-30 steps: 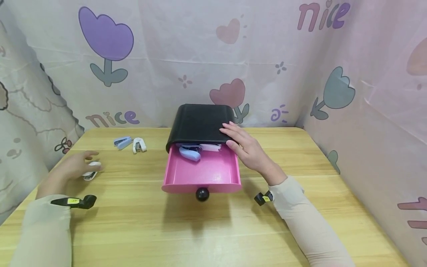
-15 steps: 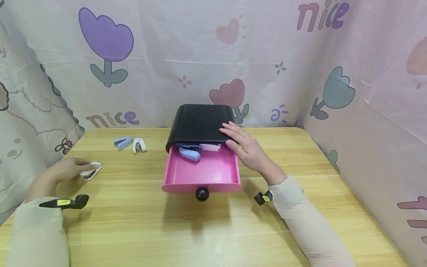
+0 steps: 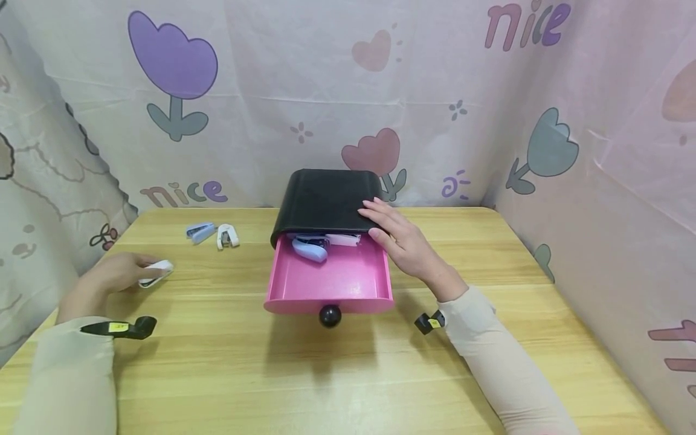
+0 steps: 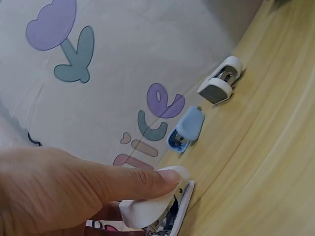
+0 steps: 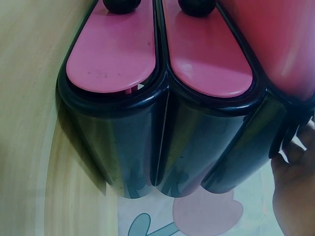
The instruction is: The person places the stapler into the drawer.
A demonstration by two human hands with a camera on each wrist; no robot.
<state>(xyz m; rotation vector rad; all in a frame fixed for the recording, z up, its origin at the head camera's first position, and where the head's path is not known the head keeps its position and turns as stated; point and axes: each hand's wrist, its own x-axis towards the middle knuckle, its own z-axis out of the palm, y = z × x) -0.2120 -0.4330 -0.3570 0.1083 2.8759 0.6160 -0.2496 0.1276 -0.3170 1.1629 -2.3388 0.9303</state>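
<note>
At the left of the table, my left hand (image 3: 116,275) pinches a small white stapler (image 3: 156,273), with the thumb on its top; the left wrist view shows the same white stapler (image 4: 147,210) tilted beside the tabletop. My right hand (image 3: 401,241) rests on the right top edge of a black drawer cabinet (image 3: 326,199), fingers laid out along it. The cabinet's pink top drawer (image 3: 331,284) is pulled out. At its back lie a light blue stapler (image 3: 310,250) and a white object (image 3: 344,240), partly hidden under the cabinet's top.
Behind my left hand, a blue stapler (image 3: 200,232) and another white stapler (image 3: 226,236) lie on the wooden table (image 3: 217,362). The right wrist view shows two lower pink drawers (image 5: 110,64) pushed in. A patterned curtain (image 3: 261,121) hangs behind the table.
My left hand has come down onto the white stapler and taken hold of it, then shifted it slightly right. My right hand and the drawer have stayed in place.
</note>
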